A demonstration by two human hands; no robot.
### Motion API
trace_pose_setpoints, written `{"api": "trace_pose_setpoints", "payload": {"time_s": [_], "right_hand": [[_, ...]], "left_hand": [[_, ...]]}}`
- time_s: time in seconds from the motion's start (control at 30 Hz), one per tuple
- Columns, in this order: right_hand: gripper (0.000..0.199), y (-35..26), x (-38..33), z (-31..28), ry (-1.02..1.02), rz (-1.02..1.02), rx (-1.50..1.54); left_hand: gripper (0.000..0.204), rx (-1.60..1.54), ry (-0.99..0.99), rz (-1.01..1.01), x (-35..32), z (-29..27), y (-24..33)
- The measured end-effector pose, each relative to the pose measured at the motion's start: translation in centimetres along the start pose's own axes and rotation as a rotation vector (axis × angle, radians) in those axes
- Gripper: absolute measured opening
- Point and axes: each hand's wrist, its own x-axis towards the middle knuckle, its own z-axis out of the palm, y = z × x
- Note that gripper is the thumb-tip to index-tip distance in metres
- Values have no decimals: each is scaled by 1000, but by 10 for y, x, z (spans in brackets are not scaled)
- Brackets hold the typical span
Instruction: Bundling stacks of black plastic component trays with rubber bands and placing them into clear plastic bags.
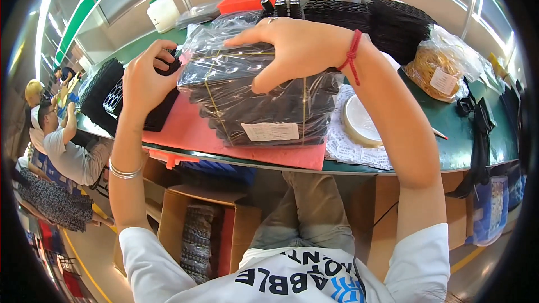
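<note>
A clear plastic bag (264, 113) packed with a stack of black parts, tied round with yellow rubber bands and bearing a white label, stands on a pink mat (292, 157). My right hand (297, 45) reaches over its top, thumb and fingers spread apart; whether they touch the plastic is hard to tell. Beside the bag's left end, my left hand (147, 73) has its fingers curled in toward the thumb. Something black shows between those fingers, its shape mostly hidden. Close to that hand are black honeycomb-patterned trays (101, 92).
Behind the bag are a red bin (250, 1), black cylinders (281, 7) and stacked black honeycomb trays (359, 17). A tape roll (362, 123) and a bag of rubber bands (435, 70) lie to the right. An open carton (168, 213) stands below the table (443, 154). People sit at the left.
</note>
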Motion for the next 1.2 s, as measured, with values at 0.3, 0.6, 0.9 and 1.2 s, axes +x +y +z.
{"api": "trace_pose_setpoints", "payload": {"time_s": [0.3,0.6,0.9,1.2], "right_hand": [[92,6,2,3,173,-11,42],[37,7,-24,-20,971,-61,191],[72,45,-53,-35,449,526,-140],[42,75,-47,-26,439,407,191]], "left_hand": [[25,-78,-76,227,39,-47,27],[69,-120,-657,517,31,-6,90],[66,-11,-305,-1,60,3,14],[30,-560,-528,-417,61,22,-8]]}}
